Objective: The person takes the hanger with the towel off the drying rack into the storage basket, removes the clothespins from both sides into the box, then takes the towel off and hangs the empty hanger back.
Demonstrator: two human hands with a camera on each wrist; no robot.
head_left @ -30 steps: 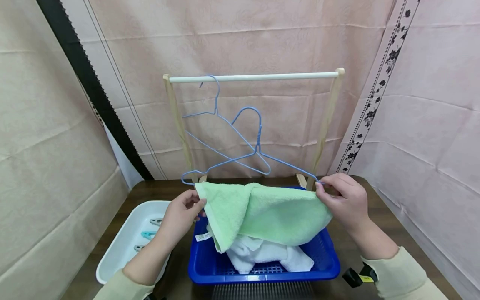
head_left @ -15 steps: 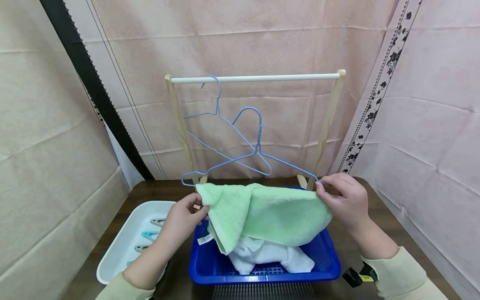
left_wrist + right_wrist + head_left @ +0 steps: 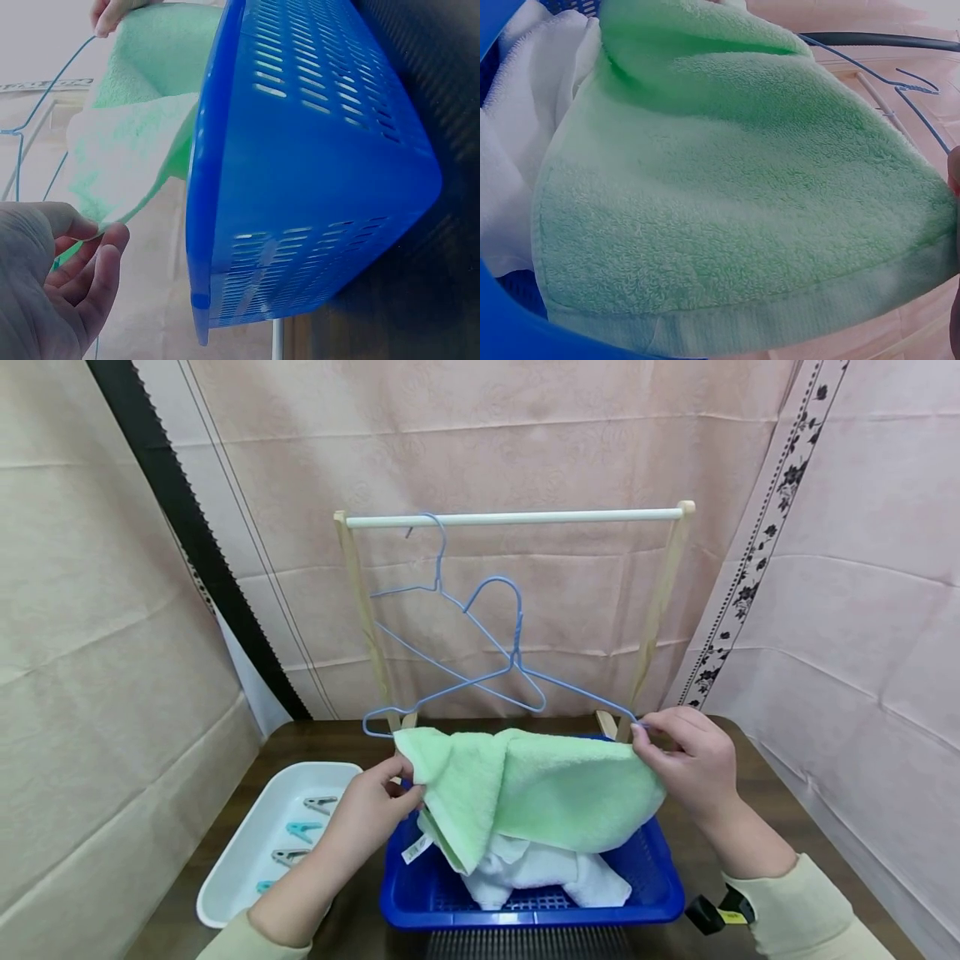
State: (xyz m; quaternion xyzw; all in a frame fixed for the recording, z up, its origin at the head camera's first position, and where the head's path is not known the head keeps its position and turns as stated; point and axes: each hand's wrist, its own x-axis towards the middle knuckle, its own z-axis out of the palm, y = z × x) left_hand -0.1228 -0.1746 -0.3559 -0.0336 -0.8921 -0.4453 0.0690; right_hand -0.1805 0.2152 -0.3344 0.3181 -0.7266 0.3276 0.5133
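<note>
A light green towel [image 3: 570, 793] hangs folded over the lower part of a blue wire hanger [image 3: 516, 647], above a blue basket [image 3: 532, 917]. My left hand [image 3: 378, 806] pinches the towel's left edge between thumb and fingers; the left wrist view shows this pinch on the towel corner [image 3: 112, 180]. With thumb and fingers, my right hand [image 3: 690, 760] grips the hanger's right end and the towel there. In the right wrist view the towel [image 3: 727, 187] spreads wide, and only a sliver of the hand shows. White cloth [image 3: 536, 868] lies in the basket under the towel.
A wooden rack with a white bar [image 3: 555, 517] stands behind the basket, and a second blue hanger [image 3: 440, 556] hangs from it at the left. On the left, a white tray [image 3: 225, 868] holds several clothespins [image 3: 303, 829]. Fabric curtains surround the brown table [image 3: 300, 743].
My left hand has shifted slightly right and down along the towel's left edge, which moves a little with it. The right hand stays put.
</note>
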